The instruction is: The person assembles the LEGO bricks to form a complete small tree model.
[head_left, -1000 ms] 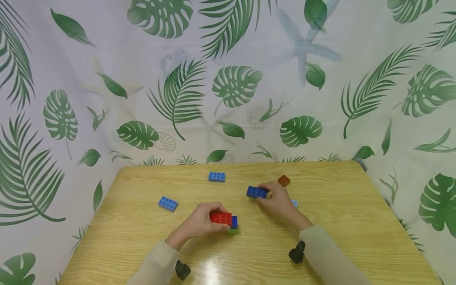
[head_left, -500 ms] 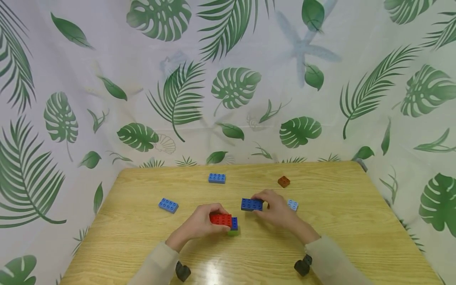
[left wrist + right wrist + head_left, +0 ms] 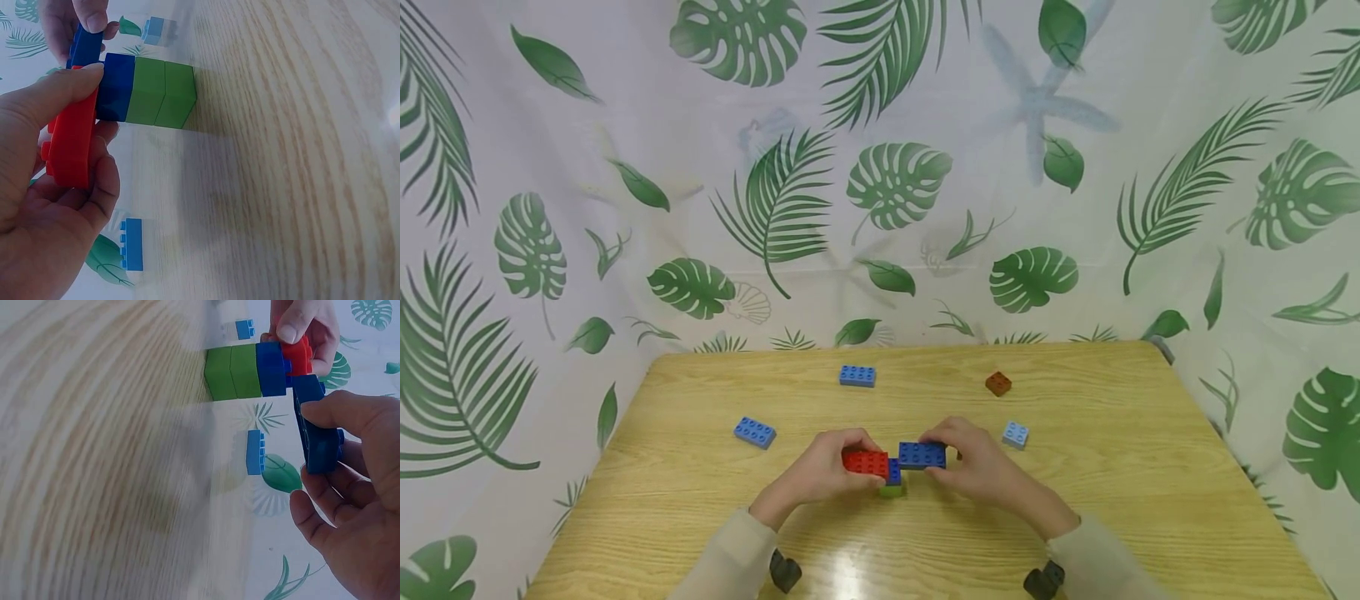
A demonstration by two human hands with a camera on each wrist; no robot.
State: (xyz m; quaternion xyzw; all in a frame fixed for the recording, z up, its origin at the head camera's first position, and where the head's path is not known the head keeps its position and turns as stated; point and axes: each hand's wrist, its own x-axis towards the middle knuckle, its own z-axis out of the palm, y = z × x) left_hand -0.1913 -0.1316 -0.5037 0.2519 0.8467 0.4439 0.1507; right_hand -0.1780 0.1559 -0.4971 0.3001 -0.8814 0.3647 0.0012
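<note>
A small tower stands on the table, with two green bricks (image 3: 147, 92) at the bottom and a blue brick (image 3: 117, 87) over them. On its top a red toy building brick (image 3: 865, 463) juts out to the left. My left hand (image 3: 827, 468) grips the red brick between thumb and fingers. With my right hand (image 3: 976, 462) I pinch a dark blue brick (image 3: 922, 455) by its right end. In the right wrist view, the dark blue brick (image 3: 315, 428) lies level, its inner end right at the studs of the tower's top, beside the red brick (image 3: 298, 356).
Two lighter blue bricks lie on the wooden table (image 3: 700, 517), one brick (image 3: 857, 376) at the back and another brick (image 3: 755, 432) at the left. Toward the back right are a brown brick (image 3: 998, 383) and a pale blue brick (image 3: 1016, 434). A leaf-patterned curtain (image 3: 970, 275) hangs behind.
My right hand has brought the dark blue brick from the back right toward me and leftward to the tower. The left hand has kept its grip on the red brick in the same place.
</note>
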